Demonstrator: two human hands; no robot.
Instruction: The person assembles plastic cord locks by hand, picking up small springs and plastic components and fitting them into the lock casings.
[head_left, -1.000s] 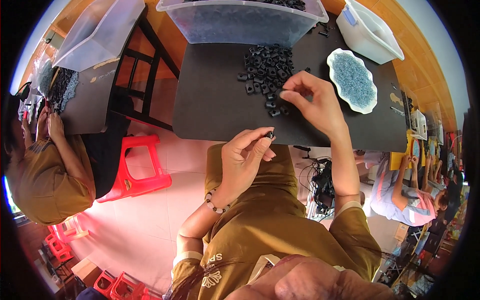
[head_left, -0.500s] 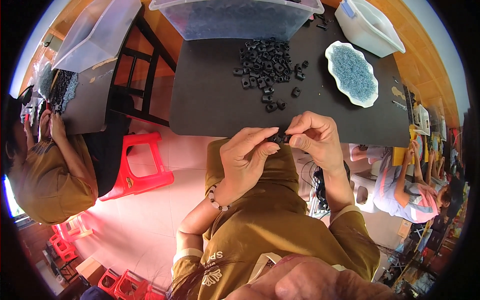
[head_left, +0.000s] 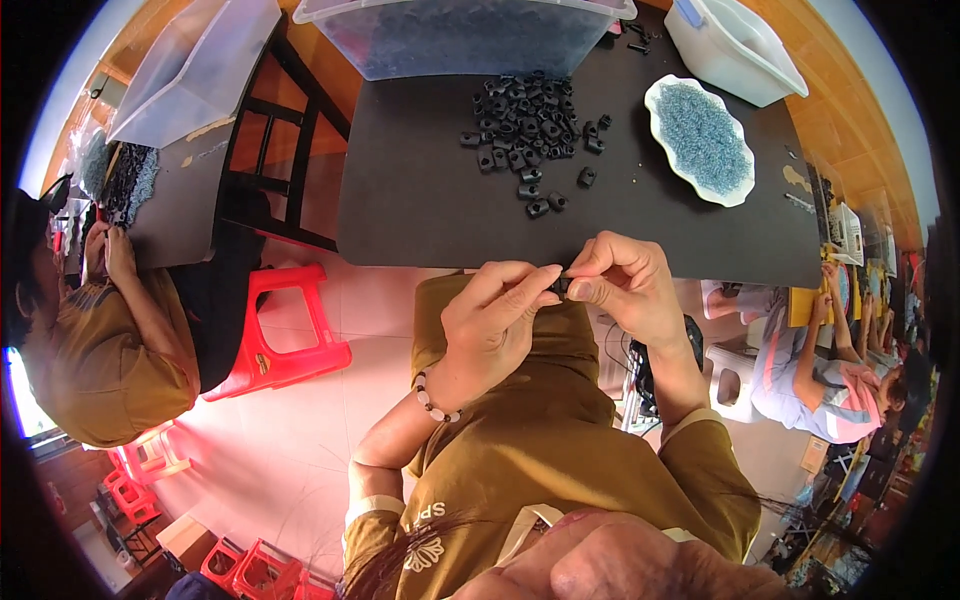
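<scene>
Just off the table's near edge, my two hands meet at their fingertips around a small black plastic cord-lock part (head_left: 560, 287). My left hand (head_left: 498, 308) pinches it from the left between thumb and fingers. From the right, my right hand (head_left: 628, 285) is closed on it too, thumb and index finger together. Fingers cover much of the part, so I cannot tell whether it is one piece or two. Beyond my hands lies a heap of similar black parts (head_left: 525, 120), with a few loose ones nearer me. A scalloped white dish (head_left: 656, 112) holds tiny blue-grey pieces (head_left: 705, 140).
A clear plastic bin (head_left: 460, 45) stands behind the heap on the dark table (head_left: 410, 200). At the back right is a white tub (head_left: 735, 55). A red stool (head_left: 290, 350) is on the floor to my left. Co-workers sit at both sides.
Half a second ago, dark pieces showed at each hand's fingertips with a slight gap between. Now the fingertips are together and the right fingers have curled over the part.
</scene>
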